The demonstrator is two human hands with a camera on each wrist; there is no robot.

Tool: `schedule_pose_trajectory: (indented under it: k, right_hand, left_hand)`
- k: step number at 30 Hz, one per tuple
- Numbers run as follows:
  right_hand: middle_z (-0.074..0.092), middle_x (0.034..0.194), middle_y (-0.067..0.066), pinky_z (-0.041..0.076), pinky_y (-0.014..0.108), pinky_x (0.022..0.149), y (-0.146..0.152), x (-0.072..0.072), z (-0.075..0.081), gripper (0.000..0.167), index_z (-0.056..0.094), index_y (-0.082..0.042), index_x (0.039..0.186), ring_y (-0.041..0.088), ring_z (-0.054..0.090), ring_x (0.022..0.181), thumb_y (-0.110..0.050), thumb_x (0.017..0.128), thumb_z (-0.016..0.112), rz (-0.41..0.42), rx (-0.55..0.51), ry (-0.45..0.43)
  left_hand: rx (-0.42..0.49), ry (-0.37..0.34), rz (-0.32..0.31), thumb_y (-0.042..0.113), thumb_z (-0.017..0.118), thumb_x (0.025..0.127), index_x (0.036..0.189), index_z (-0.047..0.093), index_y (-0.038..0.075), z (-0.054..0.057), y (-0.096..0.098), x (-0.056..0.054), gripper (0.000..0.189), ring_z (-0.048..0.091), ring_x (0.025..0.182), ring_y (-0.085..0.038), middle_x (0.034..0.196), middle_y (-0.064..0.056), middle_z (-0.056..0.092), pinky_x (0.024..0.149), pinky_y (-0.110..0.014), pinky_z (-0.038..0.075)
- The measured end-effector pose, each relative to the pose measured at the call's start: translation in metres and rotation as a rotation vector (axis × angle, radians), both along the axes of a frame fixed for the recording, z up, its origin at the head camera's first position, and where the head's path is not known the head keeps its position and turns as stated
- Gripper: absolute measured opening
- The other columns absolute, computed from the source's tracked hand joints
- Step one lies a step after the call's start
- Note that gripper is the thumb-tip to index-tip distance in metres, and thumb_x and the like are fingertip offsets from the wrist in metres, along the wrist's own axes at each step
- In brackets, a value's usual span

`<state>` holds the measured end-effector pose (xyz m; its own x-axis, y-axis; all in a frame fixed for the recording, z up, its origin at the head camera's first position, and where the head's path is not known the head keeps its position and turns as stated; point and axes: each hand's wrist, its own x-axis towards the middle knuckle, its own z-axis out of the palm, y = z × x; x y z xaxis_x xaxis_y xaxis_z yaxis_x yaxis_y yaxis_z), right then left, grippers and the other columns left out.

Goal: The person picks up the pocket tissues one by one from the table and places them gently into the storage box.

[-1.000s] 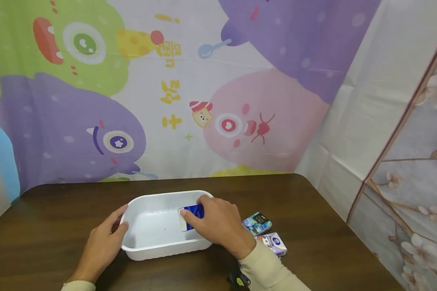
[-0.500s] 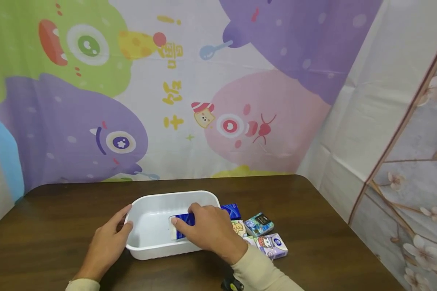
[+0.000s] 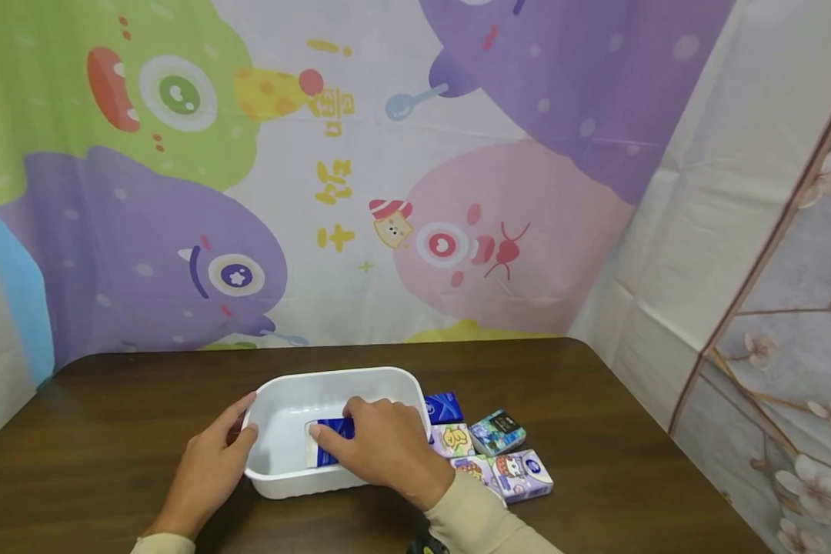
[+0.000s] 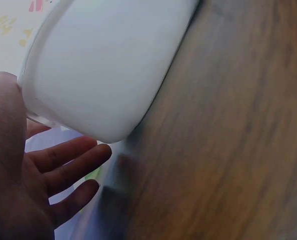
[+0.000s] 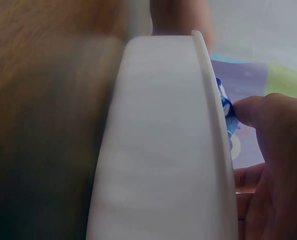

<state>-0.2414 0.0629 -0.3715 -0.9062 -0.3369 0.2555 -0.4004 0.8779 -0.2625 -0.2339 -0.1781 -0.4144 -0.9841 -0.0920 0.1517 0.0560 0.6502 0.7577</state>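
Observation:
In the head view a white plastic basin [image 3: 332, 483] stands on the table. My left hand [image 3: 211, 465] is at its left end, thumb and index finger touching the rim; the left wrist view has the other fingers [image 4: 71, 167] spread loose beside the end wall. Over the basin's right part, my right hand [image 3: 388, 446] pinches a blue and white tissue pack [image 3: 325, 446] between thumb and fingers. The pack is low inside the basin, partly covered by the hand. Seen from the right wrist, the thumb presses the blue pack [image 5: 226, 102] just past the rim.
Right of the basin lie several small tissue packs: a blue one [image 3: 443, 408], a yellow cartoon one [image 3: 455, 439], a teal floral one [image 3: 498, 432] and a purple one [image 3: 522, 475]. The dark wooden table [image 3: 138, 415] ends at a cartoon-printed cloth [image 3: 346, 308] behind.
My right hand has moved left and nearer with the blue and white tissue pack, lower into the basin. More packs at the right have come into sight. My left hand stays at the rim.

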Motion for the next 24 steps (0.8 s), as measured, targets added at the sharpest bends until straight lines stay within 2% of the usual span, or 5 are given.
schedule_pose_trajectory:
  k: [9, 16, 24]
  right_hand:
    - [0.068, 0.074, -0.003, 0.043, 0.034, 0.053, -0.004, 0.001, -0.005, 0.063, 0.072, -0.018, 0.094, 0.017, 0.063, 0.066, -0.075, 0.09, 0.046, -0.005, 0.018, 0.047]
    - [0.061, 0.066, -0.004, 0.041, 0.036, 0.052, -0.008, 0.001, -0.009, 0.062, 0.069, -0.017, 0.085, 0.016, 0.06, 0.062, -0.074, 0.09, 0.048, -0.037, 0.028, 0.021]
    - [0.059, 0.063, -0.005, 0.038, 0.035, 0.049, -0.008, 0.003, -0.011, 0.06, 0.067, -0.017, 0.08, 0.016, 0.059, 0.059, -0.074, 0.09, 0.049, -0.04, 0.037, 0.043]
  left_hand:
    - [0.006, 0.005, -0.001, 0.028, 0.048, 0.104, 0.154, 0.042, 0.014, -0.002, 0.0, -0.001, 0.052, 0.057, 0.118, -0.04, 0.129, -0.024, 0.062, 0.095, -0.056, 0.042]
    - [-0.014, 0.013, -0.014, 0.031, 0.048, 0.104, 0.154, 0.042, 0.014, -0.002, -0.005, -0.003, 0.053, 0.058, 0.116, -0.04, 0.127, -0.024, 0.062, 0.092, -0.056, 0.043]
    - [-0.008, 0.044, -0.015, 0.028, 0.049, 0.104, 0.153, 0.044, 0.013, -0.004, -0.002, -0.002, 0.051, 0.06, 0.111, -0.038, 0.124, -0.024, 0.064, 0.089, -0.053, 0.044]
